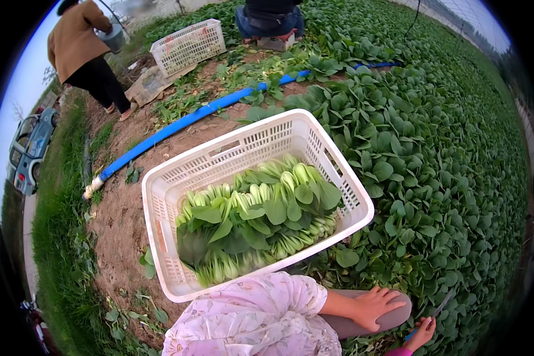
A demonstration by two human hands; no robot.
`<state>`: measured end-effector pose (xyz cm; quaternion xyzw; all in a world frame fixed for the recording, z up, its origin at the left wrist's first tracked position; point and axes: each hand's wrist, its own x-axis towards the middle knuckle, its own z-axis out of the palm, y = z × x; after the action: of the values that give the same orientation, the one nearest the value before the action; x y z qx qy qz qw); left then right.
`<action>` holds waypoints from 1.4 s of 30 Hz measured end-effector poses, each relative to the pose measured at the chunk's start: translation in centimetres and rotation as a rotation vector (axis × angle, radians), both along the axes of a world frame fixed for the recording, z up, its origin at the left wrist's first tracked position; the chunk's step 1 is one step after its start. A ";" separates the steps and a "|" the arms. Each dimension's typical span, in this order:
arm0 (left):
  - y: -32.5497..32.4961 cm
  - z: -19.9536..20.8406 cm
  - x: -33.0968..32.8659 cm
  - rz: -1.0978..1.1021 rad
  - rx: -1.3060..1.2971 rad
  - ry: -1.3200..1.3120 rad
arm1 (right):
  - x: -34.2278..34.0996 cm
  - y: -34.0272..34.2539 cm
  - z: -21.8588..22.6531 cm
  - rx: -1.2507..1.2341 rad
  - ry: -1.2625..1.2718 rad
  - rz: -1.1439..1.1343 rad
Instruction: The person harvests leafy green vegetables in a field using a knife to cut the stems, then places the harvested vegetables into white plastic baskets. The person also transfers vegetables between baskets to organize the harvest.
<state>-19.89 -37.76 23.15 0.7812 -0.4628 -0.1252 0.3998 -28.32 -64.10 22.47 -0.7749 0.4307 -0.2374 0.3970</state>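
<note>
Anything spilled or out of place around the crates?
Yes: loose leaves lie scattered on the soil by the far crate, unlike the greens laid in rows in the near crate. No damage stands out.

left hand [377, 305] — on knee [396, 320] | right hand [421, 333] — gripping knife [442, 305] | white crate [222, 144]: leafy greens [255, 216]

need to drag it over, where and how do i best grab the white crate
Probably by the slot in the right end of the crate, from the right: it is a long opening just under the rim, and the greens lie below it.
</note>
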 end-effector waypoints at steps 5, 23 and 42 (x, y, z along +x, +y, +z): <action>-1.3 -1.3 -0.7 -0.019 -0.043 -0.004 | -0.1 0.8 2.1 -0.029 0.044 -0.034; 0.2 1.1 -0.1 0.057 0.063 0.388 | -0.7 -5.4 -10.0 0.110 -0.024 0.093; 6.4 -4.3 1.0 0.214 -0.324 0.827 | -2.1 -5.8 -9.8 0.188 -0.218 0.122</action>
<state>-18.86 -31.34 18.88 0.6365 -0.1946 -0.3106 0.6786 -30.43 -69.94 12.67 -0.7286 0.3575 -0.2541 0.5261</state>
